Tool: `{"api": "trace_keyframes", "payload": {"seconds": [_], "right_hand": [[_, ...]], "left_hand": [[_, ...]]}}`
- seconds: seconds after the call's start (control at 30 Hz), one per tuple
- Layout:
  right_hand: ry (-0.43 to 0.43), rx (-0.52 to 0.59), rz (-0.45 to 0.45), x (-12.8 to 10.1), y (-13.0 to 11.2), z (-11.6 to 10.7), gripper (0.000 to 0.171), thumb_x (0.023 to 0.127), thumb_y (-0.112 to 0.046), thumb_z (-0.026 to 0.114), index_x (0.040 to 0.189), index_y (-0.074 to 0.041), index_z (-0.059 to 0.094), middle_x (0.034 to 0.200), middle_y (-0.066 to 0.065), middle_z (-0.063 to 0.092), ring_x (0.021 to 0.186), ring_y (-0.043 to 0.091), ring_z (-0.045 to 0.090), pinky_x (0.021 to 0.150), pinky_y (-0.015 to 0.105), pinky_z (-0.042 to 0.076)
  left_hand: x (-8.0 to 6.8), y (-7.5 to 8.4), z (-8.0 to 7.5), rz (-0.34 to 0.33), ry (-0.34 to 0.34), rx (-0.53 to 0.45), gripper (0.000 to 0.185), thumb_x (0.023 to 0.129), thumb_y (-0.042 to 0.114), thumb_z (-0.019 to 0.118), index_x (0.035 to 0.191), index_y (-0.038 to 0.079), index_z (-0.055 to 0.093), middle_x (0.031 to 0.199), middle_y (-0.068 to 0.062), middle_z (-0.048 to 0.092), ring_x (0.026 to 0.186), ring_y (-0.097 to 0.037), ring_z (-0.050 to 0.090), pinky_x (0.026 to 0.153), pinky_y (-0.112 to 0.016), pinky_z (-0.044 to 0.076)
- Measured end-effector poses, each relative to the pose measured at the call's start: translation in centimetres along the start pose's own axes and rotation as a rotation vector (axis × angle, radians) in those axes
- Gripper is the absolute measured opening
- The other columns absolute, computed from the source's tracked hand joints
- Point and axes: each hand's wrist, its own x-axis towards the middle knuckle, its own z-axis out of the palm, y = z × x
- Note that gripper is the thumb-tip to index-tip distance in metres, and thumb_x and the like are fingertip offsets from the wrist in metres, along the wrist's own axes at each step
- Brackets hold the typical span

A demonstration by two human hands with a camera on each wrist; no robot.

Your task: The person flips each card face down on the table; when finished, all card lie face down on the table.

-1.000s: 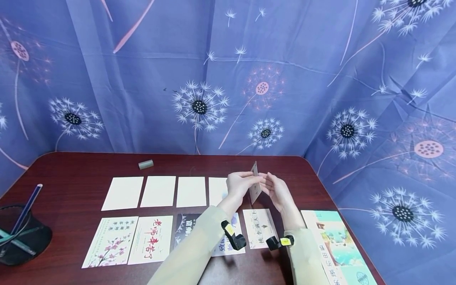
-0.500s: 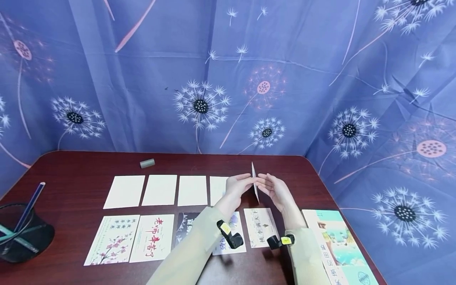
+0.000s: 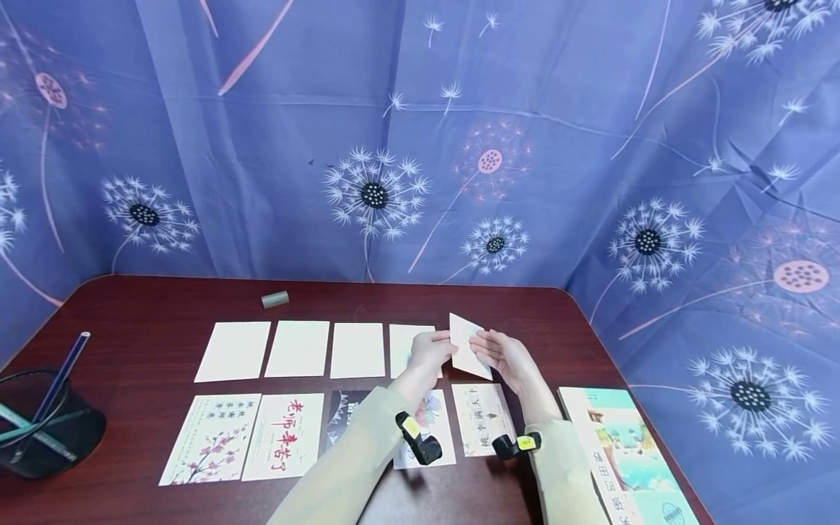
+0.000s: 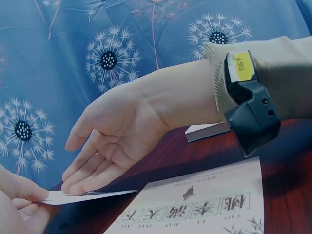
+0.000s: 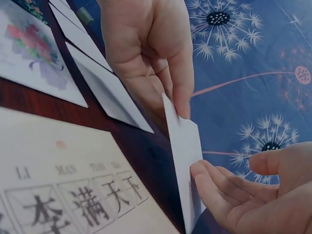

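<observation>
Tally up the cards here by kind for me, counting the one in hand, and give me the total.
White cards, back row: 4
Printed cards, front row: 5
Held card, in the left hand: 1
Total: 10

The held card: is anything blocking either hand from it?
Nothing visible is. The left hand already pinches the held card near an edge, and the right hand has its fingertips at the card, with no other thing between.

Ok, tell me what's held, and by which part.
A white card, pinched at one edge by the left hand; the right hand touches it with its fingertips.
</observation>
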Motion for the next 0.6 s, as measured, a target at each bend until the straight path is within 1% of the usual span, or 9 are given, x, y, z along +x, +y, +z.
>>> {"api": "trace_keyframes", "payload": {"seconds": [0.07,0.17,0.27,0.3,0.33,0.4,0.43,0.53,0.6], "right_hand": [[0.005,0.001,0.01,0.0,0.2,-0.1,0.049,0.107,-0.017,0.03,0.142,0.017,0.032,0.111,0.008,0.07,0.09,0.004,0.069,0.086,0.017,0.056],[0.015,-0.016,0.014,0.1,0.4,-0.1,0.05,0.107,-0.019,0.031,0.142,0.017,0.033,0.119,0.016,0.068,0.09,0.003,0.069,0.088,0.017,0.055],[0.0,-0.044,-0.011,0.4,1.0,-0.4,0.052,0.106,-0.023,0.035,0.14,0.017,0.036,0.125,0.021,0.065,0.092,0.004,0.069,0.089,0.018,0.055],[-0.008,-0.05,-0.021,0.5,1.3,-0.6,0.052,0.106,-0.024,0.037,0.139,0.016,0.038,0.124,0.02,0.066,0.092,0.004,0.069,0.089,0.018,0.055],[-0.044,-0.028,-0.046,1.0,1.8,-1.1,0.051,0.105,-0.025,0.04,0.137,0.015,0.042,0.121,0.019,0.067,0.093,0.005,0.07,0.089,0.019,0.056],[-0.076,-0.022,-0.069,1.3,2.4,-1.5,0.052,0.104,-0.029,0.044,0.135,0.013,0.046,0.117,0.016,0.07,0.094,0.007,0.07,0.088,0.019,0.056],[-0.107,0.005,-0.086,2.1,3.1,-2.3,0.05,0.104,-0.029,0.045,0.132,0.012,0.05,0.114,0.015,0.071,0.095,0.009,0.07,0.087,0.02,0.057],[-0.095,0.006,-0.086,2.2,3.2,-2.4,0.049,0.103,-0.028,0.046,0.132,0.012,0.05,0.107,0.008,0.073,0.094,0.008,0.071,0.086,0.019,0.057],[-0.044,-0.025,-0.056,1.6,2.6,-1.8,0.049,0.103,-0.024,0.042,0.135,0.014,0.045,0.103,0.004,0.073,0.091,0.006,0.07,0.085,0.018,0.057]], "left_hand": [[0.0,-0.2,-0.2,-0.012,-0.01,0.04,0.043,0.079,-0.011,0.059,0.123,-0.012,0.06,0.121,-0.027,0.064,0.114,-0.034,0.063,0.1,-0.039,0.053],[-0.1,-0.4,-0.5,-0.019,-0.031,0.084,0.047,0.078,-0.011,0.058,0.125,-0.011,0.059,0.122,-0.026,0.063,0.113,-0.033,0.063,0.099,-0.038,0.054],[-0.2,-0.5,-0.7,-0.025,-0.048,0.118,0.049,0.078,-0.008,0.06,0.127,-0.011,0.057,0.124,-0.026,0.062,0.114,-0.034,0.063,0.1,-0.039,0.053],[-0.2,-0.5,-0.8,-0.025,-0.05,0.128,0.049,0.078,-0.007,0.06,0.127,-0.011,0.057,0.125,-0.026,0.062,0.115,-0.034,0.062,0.1,-0.04,0.053],[-0.3,-0.5,-0.9,-0.027,-0.051,0.141,0.05,0.079,-0.006,0.061,0.128,-0.011,0.056,0.126,-0.026,0.061,0.117,-0.035,0.061,0.102,-0.041,0.051],[-0.4,-0.4,-1.0,-0.025,-0.052,0.172,0.049,0.08,-0.003,0.062,0.128,-0.01,0.056,0.127,-0.025,0.06,0.12,-0.036,0.059,0.104,-0.043,0.049],[-0.4,-0.3,-1.1,-0.021,-0.052,0.184,0.049,0.08,-0.002,0.062,0.128,-0.01,0.056,0.128,-0.025,0.06,0.121,-0.036,0.058,0.105,-0.044,0.048],[-0.5,0.0,-1.3,-0.015,-0.051,0.213,0.049,0.081,0.002,0.063,0.129,-0.009,0.056,0.128,-0.024,0.061,0.124,-0.036,0.056,0.107,-0.046,0.046],[-0.5,0.1,-1.4,-0.013,-0.052,0.217,0.049,0.081,0.002,0.063,0.128,-0.009,0.056,0.127,-0.024,0.061,0.123,-0.036,0.056,0.106,-0.046,0.047]]}}
